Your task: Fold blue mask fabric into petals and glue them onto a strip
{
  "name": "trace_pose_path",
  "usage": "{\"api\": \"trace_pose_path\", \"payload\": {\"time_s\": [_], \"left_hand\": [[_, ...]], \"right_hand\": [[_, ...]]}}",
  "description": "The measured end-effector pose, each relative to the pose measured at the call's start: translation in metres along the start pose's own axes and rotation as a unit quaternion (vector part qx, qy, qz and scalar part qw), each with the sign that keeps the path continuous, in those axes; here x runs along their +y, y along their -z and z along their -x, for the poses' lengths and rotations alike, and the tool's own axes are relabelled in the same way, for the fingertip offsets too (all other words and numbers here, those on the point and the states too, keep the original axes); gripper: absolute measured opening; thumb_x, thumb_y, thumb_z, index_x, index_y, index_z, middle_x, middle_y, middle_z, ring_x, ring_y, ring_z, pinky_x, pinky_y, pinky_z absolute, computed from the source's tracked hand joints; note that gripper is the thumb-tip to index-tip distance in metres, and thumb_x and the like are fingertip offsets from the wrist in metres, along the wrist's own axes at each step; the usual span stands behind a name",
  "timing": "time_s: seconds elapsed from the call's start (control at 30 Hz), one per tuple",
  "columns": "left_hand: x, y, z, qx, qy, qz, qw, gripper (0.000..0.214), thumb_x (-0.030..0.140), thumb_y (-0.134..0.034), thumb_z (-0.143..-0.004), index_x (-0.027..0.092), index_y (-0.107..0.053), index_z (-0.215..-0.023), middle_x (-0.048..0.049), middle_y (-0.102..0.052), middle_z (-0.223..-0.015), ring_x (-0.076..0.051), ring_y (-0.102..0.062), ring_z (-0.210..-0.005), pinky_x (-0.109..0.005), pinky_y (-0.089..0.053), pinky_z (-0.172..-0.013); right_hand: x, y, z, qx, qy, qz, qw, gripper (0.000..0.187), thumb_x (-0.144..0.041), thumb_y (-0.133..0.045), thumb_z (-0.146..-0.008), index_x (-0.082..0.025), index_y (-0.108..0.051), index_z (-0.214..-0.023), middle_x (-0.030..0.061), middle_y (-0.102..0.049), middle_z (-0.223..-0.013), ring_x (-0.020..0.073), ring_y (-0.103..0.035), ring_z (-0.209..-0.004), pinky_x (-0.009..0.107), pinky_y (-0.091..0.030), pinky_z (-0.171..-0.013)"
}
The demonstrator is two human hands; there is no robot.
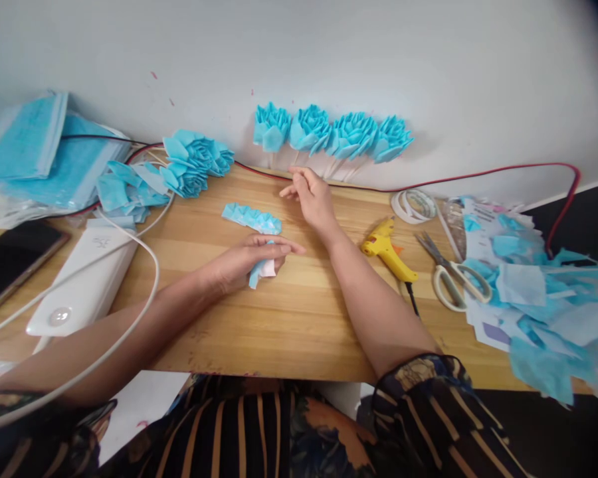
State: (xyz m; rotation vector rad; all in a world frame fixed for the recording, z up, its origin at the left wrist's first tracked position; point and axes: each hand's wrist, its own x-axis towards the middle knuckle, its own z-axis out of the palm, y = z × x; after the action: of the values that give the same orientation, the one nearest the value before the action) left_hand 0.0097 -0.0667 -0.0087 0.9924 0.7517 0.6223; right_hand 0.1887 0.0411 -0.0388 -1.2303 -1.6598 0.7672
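My left hand (249,262) is closed around a folded blue-and-white piece of mask fabric (264,269), whose ends stick out below the fingers. Just beyond it, a strip of folded blue petals (252,218) lies on the wooden table (289,332). My right hand (311,196) is raised over the far part of the table, fingers loosely extended, with nothing visible in them. Close behind it, a row of several blue fabric flowers on pale sticks (353,136) leans against the wall. More blue fabric flowers (189,162) lie to the left.
To the right are a yellow glue gun (389,249), rolls of tape (413,206), scissors (453,275) and a heap of fabric scraps (543,299). Blue masks (24,146), a phone (17,255) and a white lamp (87,272) with a looping cable occupy the left.
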Motion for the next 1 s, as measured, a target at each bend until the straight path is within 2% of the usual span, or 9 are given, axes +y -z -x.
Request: {"api": "trace_pose_path", "payload": {"time_s": [0.1, 0.2, 0.37, 0.53, 0.6, 0.67, 0.8, 0.9, 1.0], "left_hand": [[-0.002, 0.002, -0.001, -0.006, -0.004, 0.0, 1.0, 0.038, 0.045, -0.076, -0.077, 0.013, -0.08, -0.096, 0.0023, -0.052, -0.054, -0.007, -0.04, -0.049, -0.022, -0.024, -0.047], [-0.003, 0.003, -0.002, -0.009, -0.005, 0.006, 1.0, 0.039, 0.046, -0.077, -0.076, 0.013, -0.08, -0.097, 0.0024, -0.052, -0.054, -0.007, -0.041, -0.048, -0.022, -0.025, -0.047], [-0.004, 0.001, -0.003, -0.008, -0.012, 0.018, 1.0, 0.037, 0.043, -0.077, -0.076, 0.013, -0.081, -0.097, 0.002, -0.052, -0.054, -0.008, -0.041, -0.048, -0.022, -0.026, -0.046], [-0.003, 0.002, -0.005, -0.024, -0.029, 0.052, 0.998, 0.033, 0.039, -0.077, -0.078, 0.011, -0.08, -0.096, 0.0014, -0.052, -0.053, -0.008, -0.043, -0.048, -0.021, -0.028, -0.046], [0.001, 0.006, -0.006, -0.036, -0.043, 0.117, 0.991, 0.03, 0.038, -0.073, -0.082, 0.011, -0.079, -0.095, 0.0025, -0.049, -0.051, -0.009, -0.042, -0.047, -0.022, -0.032, -0.046], [0.007, 0.01, -0.007, -0.041, -0.051, 0.198, 0.978, 0.03, 0.04, -0.066, -0.088, 0.013, -0.077, -0.096, 0.0024, -0.049, -0.052, -0.01, -0.044, -0.047, -0.023, -0.036, -0.047], [0.014, 0.014, -0.007, -0.009, -0.041, 0.294, 0.955, 0.039, 0.047, -0.051, -0.097, 0.016, -0.072, -0.108, -0.0059, -0.069, -0.076, -0.017, -0.064, -0.063, -0.027, -0.048, -0.053], [0.012, 0.012, -0.006, 0.002, -0.037, 0.319, 0.947, 0.047, 0.051, -0.044, -0.099, 0.016, -0.067, -0.12, -0.0118, -0.075, -0.098, -0.024, -0.073, -0.087, -0.036, -0.059, -0.071], [0.009, 0.01, -0.005, -0.009, -0.047, 0.331, 0.942, 0.056, 0.059, -0.041, -0.099, 0.018, -0.063, -0.131, -0.0131, -0.076, -0.11, -0.029, -0.071, -0.106, -0.048, -0.057, -0.093]], "right_hand": [[-0.001, 0.002, 0.004, -0.066, 0.051, 0.145, 0.986, 0.042, -0.033, -0.034, -0.106, -0.02, -0.051, -0.143, 0.0045, -0.08, -0.109, 0.0192, -0.069, -0.113, 0.035, -0.047, -0.102], [-0.011, 0.004, 0.009, -0.125, 0.076, 0.324, 0.935, 0.054, -0.022, -0.032, -0.104, -0.012, -0.036, -0.157, 0.0113, -0.073, -0.13, 0.0266, -0.059, -0.128, 0.042, -0.041, -0.108], [-0.043, 0.0, 0.02, -0.177, 0.042, 0.513, 0.839, 0.061, -0.008, -0.031, -0.098, 0.001, -0.03, -0.159, 0.0267, -0.067, -0.132, 0.034, -0.063, -0.119, 0.048, -0.041, -0.101], [-0.072, 0.005, 0.023, -0.221, -0.015, 0.562, 0.797, 0.061, -0.004, -0.036, -0.096, -0.001, -0.036, -0.157, 0.0257, -0.075, -0.109, 0.0338, -0.072, -0.101, 0.045, -0.045, -0.09], [-0.078, 0.015, 0.027, -0.213, -0.03, 0.539, 0.814, 0.052, -0.011, -0.041, -0.098, -0.009, -0.052, -0.149, 0.0216, -0.078, -0.104, 0.0339, -0.073, -0.097, 0.043, -0.047, -0.083], [-0.082, 0.025, 0.036, -0.17, -0.026, 0.475, 0.863, 0.043, -0.02, -0.044, -0.1, -0.018, -0.063, -0.138, 0.0163, -0.079, -0.106, 0.0326, -0.073, -0.099, 0.041, -0.049, -0.08], [-0.083, 0.035, 0.063, -0.046, -0.006, 0.312, 0.949, 0.036, -0.024, -0.044, -0.1, -0.021, -0.066, -0.129, 0.0076, -0.079, -0.105, 0.0252, -0.073, -0.093, 0.037, -0.05, -0.079], [-0.083, 0.032, 0.081, 0.013, 0.043, 0.241, 0.97, 0.03, -0.026, -0.048, -0.099, -0.021, -0.067, -0.121, 0.0054, -0.078, -0.099, 0.0216, -0.071, -0.089, 0.034, -0.05, -0.077], [-0.086, 0.025, 0.092, 0.02, 0.101, 0.234, 0.967, 0.021, -0.025, -0.051, -0.098, -0.022, -0.07, -0.107, 0.0047, -0.077, -0.097, 0.0202, -0.068, -0.089, 0.033, -0.048, -0.079]]}}
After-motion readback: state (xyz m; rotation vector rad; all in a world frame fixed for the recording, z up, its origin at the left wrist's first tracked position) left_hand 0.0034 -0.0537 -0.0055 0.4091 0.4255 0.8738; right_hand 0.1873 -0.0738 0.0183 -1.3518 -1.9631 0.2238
